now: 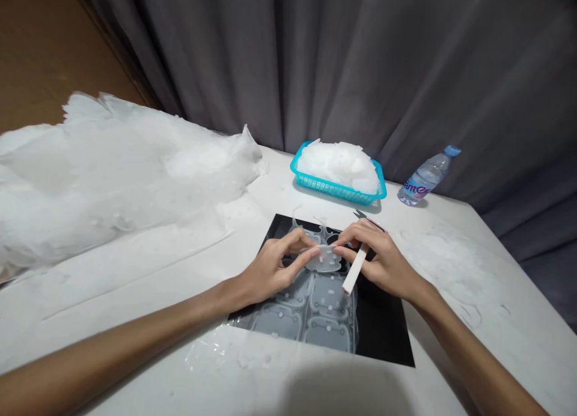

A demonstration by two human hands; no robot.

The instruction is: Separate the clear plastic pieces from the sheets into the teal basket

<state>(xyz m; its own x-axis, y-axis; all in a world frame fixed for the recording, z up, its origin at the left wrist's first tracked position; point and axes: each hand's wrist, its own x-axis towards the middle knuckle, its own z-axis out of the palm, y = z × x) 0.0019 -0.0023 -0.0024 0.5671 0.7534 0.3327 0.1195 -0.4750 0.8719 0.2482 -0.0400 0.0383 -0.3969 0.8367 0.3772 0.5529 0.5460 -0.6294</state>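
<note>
A translucent plastic sheet (311, 311) of moulded shapes lies on a black mat (387, 332) in front of me. My left hand (274, 269) pinches the upper edge of one small clear piece (327, 258) of that sheet. My right hand (383, 260) pinches the same piece from the right. It also holds a white-handled tool (354, 273), whose dark tip pokes out beyond the fingers near the basket. Both hands are closed and meet over the top of the sheet.
A turquoise basket (339, 190) heaped with white plastic pieces stands behind the mat. A water bottle (426, 178) lies at the back right. A big pile of white plastic (112, 175) covers the table's left side. A grey curtain hangs behind.
</note>
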